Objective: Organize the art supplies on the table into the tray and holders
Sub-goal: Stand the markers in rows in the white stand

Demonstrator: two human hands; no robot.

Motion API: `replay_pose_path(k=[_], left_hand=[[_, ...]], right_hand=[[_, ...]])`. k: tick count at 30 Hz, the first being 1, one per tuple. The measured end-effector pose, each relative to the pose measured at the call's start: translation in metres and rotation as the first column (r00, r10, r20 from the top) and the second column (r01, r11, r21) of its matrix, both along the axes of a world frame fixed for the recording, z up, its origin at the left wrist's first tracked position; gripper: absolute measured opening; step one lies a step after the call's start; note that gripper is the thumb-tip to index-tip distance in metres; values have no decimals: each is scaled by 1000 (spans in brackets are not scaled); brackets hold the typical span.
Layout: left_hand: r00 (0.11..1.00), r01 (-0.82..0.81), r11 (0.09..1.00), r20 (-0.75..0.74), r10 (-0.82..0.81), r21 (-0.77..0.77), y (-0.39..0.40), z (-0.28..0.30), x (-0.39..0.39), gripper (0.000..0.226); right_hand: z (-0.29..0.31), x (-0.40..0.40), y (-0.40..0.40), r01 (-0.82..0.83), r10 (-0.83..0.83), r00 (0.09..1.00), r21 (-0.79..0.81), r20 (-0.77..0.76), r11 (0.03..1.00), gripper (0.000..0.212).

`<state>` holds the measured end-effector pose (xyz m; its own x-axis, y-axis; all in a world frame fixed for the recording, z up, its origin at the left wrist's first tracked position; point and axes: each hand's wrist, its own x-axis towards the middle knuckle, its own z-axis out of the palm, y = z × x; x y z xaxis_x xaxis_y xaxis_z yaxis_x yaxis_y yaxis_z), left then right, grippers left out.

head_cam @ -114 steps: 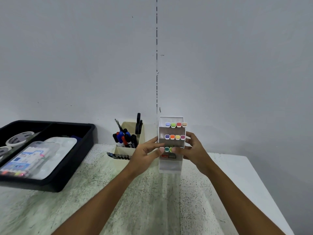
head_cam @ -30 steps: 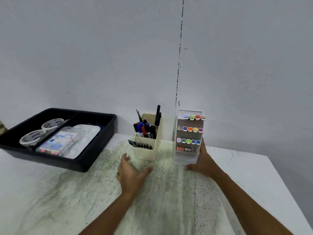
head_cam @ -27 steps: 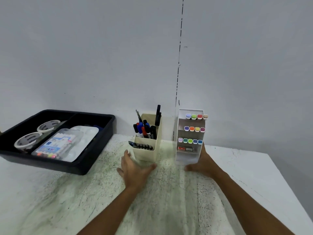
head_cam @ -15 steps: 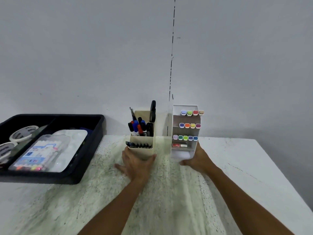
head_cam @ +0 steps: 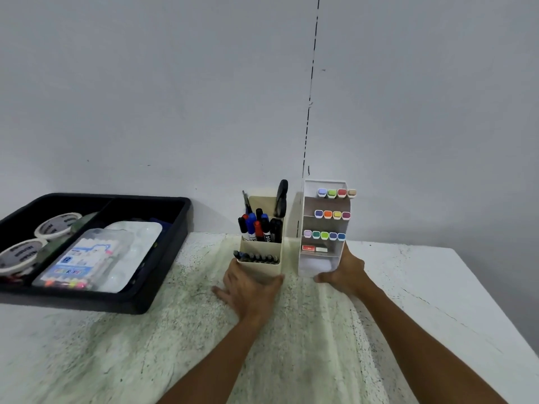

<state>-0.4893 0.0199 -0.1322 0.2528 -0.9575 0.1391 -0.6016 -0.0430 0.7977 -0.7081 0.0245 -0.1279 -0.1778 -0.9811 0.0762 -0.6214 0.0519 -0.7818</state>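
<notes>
Centre frame, on desk (head_cam: 423, 287): left hand (head_cam: 250, 290) grips cream pen holder (head_cam: 264, 265), right hand (head_cam: 347, 272) grips white marker rack (head_cam: 320, 259), fingers partly hidden behind both; black tray (head_cam: 163, 275), left, cut off.
</notes>
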Motion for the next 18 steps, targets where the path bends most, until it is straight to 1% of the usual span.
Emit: replay_pose_path(k=[3,5,6,9,13,15,18], left_hand=[[1000,-16,1000,-16,16,-8,2,2,-1,114],[1000,-18,1000,-9,18,-9,2,3,-1,114],[1000,-13,1000,-7,13,-5,2,3,-1,115],[1000,-7,1000,-6,7,0,2,2,-1,115],[1000,-1,1000,-17,1,0,5,5,-1,115],[999,9,1000,-43,-8,10,4,3,2,113],[995,50,999,-84,-49,20,10,-5,18,109]], right_hand=[[0,-1,-2,19,-14,992,-40,127,999,104],[-3,-5,-5,27,-27,992,3,121,1000,108],[-6,-8,-7,27,-30,995,30,93,999,106],[-15,-14,-12,-2,2,1000,10,9,1000,92],[0,-3,-1,19,-17,998,31,-60,999,87],[8,4,11,80,-75,995,85,-59,993,82],[16,17,38,253,-225,959,162,-175,954,70]])
